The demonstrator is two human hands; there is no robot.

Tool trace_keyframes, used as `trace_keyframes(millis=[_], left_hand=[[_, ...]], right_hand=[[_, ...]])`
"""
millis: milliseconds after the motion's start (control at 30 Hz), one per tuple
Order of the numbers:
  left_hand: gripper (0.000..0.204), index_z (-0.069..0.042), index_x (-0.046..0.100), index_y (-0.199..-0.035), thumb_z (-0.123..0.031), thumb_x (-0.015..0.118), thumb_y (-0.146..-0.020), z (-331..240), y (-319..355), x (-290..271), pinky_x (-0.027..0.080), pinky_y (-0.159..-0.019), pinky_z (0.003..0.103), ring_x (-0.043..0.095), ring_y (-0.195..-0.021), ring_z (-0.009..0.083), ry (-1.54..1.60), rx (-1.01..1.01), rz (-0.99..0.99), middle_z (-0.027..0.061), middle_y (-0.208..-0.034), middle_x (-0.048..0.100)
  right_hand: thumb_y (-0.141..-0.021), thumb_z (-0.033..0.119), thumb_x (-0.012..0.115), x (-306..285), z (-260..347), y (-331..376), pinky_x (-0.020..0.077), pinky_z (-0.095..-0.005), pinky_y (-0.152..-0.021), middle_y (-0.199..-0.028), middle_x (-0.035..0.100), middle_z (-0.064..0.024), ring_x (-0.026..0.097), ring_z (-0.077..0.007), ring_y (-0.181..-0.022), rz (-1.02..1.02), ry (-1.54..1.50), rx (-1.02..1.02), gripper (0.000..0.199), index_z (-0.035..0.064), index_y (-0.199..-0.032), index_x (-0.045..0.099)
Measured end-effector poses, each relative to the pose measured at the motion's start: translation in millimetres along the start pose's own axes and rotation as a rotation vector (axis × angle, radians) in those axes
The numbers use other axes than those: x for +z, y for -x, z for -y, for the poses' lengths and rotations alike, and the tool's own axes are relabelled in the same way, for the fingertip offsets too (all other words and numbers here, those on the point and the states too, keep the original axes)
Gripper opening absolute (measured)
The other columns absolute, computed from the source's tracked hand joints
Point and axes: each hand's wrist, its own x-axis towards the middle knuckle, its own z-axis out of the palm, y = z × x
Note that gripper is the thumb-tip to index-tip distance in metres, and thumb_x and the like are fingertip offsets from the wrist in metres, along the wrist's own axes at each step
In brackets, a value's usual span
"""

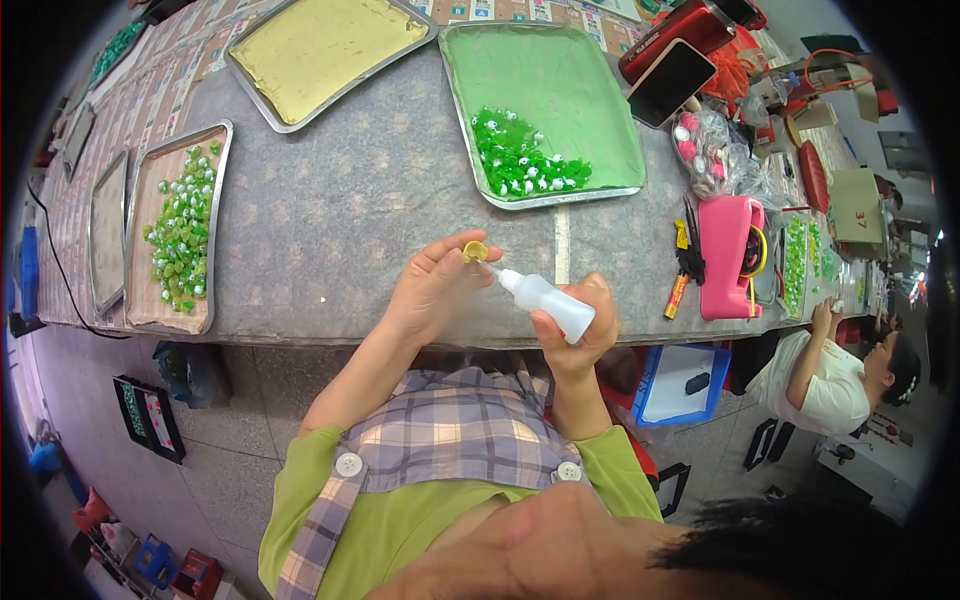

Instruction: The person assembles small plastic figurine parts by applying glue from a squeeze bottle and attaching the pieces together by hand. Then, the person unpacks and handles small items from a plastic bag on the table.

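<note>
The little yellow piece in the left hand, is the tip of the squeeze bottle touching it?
Touching. The head view shows the squeeze bottle's thin nozzle ending right at the small yellow piece pinched by the left hand, with no gap visible. The right hand holds the bottle.

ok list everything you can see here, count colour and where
squeeze bottle: one, white, in the right hand, nozzle toward the yellow piece
small yellow piece: one, yellow, in the left hand's fingertips
green-lined tray: one, far side of table, holds a pile of green beads
yellow-lined tray: one, far left of it
tray of green beads: one, tan lining, left end
pink box: one, right of table
phone: one, dark screen, far right
table: one, grey cover
co-worker: one, white top, right edge
left hand: pinching the yellow piece
right hand: gripping the bottle
</note>
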Motion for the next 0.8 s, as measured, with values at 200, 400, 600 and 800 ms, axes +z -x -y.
trace_keyframes(millis=[200,400,600,800], left_hand=[[0.033,-0.001,0.049,-0.108,-0.021,0.051,-0.082,0.0,1.5,3.9,0.046,-0.076,0.026,0.056,-0.084,0.0165,-0.122,0.084,-0.028,0.0148,-0.098,0.056],[0.033,0.000,0.050,-0.107,-0.023,0.049,-0.083,-0.5,1.7,8.9,0.045,-0.076,0.027,0.056,-0.081,0.0158,-0.239,0.120,-0.054,0.0154,-0.097,0.057],[0.033,0.000,0.050,-0.107,-0.023,0.049,-0.083,-0.4,2.2,8.8,0.045,-0.076,0.027,0.056,-0.081,0.0157,-0.260,0.113,-0.069,0.0150,-0.096,0.057],[0.033,0.000,0.050,-0.107,-0.023,0.048,-0.084,1.1,3.7,8.4,0.045,-0.076,0.027,0.056,-0.082,0.0160,-0.263,0.100,-0.068,0.0151,-0.095,0.058]], right_hand=[[-0.062,0.023,0.073,-5.1,-6.0,4.4,0.0323,-0.0286,-0.042,-0.060,0.050,-0.0073,0.042,-0.0196,-0.047,-0.108,-0.039,-0.025,0.035,0.0035,-0.078,0.048],[-0.061,0.021,0.073,-8.8,-4.5,2.4,0.0324,-0.0291,-0.042,-0.059,0.049,-0.0071,0.042,-0.0202,-0.046,-0.047,0.030,0.019,0.034,0.0037,-0.076,0.048],[-0.059,0.020,0.073,-8.1,-4.0,2.6,0.0324,-0.0291,-0.042,-0.058,0.049,-0.0071,0.041,-0.0204,-0.046,-0.030,0.028,0.038,0.032,0.0042,-0.073,0.049],[-0.058,0.020,0.073,-4.4,-3.5,0.9,0.0326,-0.0296,-0.042,-0.058,0.049,-0.0069,0.042,-0.0205,-0.046,-0.017,0.019,-0.012,0.032,0.0042,-0.074,0.049]])
